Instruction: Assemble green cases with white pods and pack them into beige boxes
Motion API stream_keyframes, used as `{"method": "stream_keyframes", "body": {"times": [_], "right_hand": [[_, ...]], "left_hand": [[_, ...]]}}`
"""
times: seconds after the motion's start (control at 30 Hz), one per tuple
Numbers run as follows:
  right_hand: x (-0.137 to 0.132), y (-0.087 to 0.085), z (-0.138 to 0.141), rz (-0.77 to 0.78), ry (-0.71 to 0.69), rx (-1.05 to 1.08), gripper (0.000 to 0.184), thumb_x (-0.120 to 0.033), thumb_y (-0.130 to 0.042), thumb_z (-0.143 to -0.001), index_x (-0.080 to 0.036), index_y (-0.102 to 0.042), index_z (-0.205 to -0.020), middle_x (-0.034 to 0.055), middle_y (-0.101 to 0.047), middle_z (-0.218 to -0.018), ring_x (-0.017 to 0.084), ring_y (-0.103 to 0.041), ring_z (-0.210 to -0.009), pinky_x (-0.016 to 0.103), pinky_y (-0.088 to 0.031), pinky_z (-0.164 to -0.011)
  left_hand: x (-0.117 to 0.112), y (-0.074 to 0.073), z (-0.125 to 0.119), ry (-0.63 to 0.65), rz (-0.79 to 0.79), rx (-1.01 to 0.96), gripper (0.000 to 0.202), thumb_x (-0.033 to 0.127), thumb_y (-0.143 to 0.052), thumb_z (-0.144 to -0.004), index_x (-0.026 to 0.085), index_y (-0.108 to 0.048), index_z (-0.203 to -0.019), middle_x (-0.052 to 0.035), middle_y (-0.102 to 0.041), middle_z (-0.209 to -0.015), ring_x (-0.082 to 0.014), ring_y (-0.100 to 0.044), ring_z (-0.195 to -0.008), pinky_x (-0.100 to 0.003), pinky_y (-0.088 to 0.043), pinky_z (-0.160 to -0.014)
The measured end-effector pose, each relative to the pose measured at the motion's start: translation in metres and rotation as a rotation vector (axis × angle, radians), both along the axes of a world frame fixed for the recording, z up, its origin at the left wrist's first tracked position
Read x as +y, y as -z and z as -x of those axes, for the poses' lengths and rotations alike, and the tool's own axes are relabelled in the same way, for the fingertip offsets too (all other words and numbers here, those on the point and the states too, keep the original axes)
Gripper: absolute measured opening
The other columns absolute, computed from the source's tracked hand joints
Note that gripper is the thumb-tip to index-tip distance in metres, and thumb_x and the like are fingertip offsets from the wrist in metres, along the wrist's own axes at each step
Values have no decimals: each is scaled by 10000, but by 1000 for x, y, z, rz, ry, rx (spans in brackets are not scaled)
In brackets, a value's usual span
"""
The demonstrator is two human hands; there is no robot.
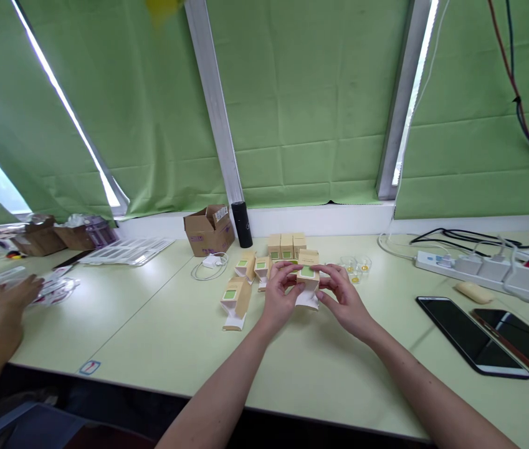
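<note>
Between my two hands is a small tan cardboard box (308, 280) with a green label and a white inner flap hanging open toward me. My left hand (283, 292) grips its left side, and my right hand (343, 299) has its fingers closed on the right side. Just left of my hands stand several similar boxes with flaps open, the nearest box (235, 299) showing a green label. Behind my hands is a row of closed small boxes (286, 245). Several small clear round cups (355, 267) with yellowish bits sit right of my right hand.
At the back are an open brown carton (209, 231) and a black cylinder (242, 224). A coiled white cable (210, 265) lies before them. On the right are a power strip (474, 269) and a phone (472, 335). A co-worker's hands (14, 296) are at far left.
</note>
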State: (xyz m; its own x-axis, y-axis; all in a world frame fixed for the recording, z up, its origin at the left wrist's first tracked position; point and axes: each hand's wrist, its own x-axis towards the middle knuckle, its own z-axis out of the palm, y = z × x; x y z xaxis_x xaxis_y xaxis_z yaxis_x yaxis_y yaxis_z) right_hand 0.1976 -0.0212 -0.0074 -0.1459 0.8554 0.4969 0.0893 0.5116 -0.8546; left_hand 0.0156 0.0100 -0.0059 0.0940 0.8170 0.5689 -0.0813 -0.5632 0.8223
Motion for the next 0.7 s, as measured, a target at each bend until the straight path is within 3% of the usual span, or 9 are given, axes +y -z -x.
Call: {"method": "stream_keyframes", "body": {"times": [0.27, 0.7], "right_hand": [[3, 0, 0, 21, -14, 56, 392, -337, -641, -932, -360, -591, -1319, 44, -391, -1272, 157, -654, -952, 416, -579, -955], [1, -3, 1, 33, 14, 80, 325, -399, -645, -944, -337, -622, -1262, 55, -430, -1279, 168, -664, -931, 427, -596, -922]], "left_hand": [[-1, 0, -1, 6, 3, 3, 329, 237, -783, -809, 226, -736, -1135, -75, -465, -1294, -143, -705, -912, -369, -617, -917], [-2, 4, 0, -19, -43, 51, 322, 212, -785, -819, 234, -733, -1137, -76, -465, -1296, -120, -665, -874, -377, -603, -914]]}}
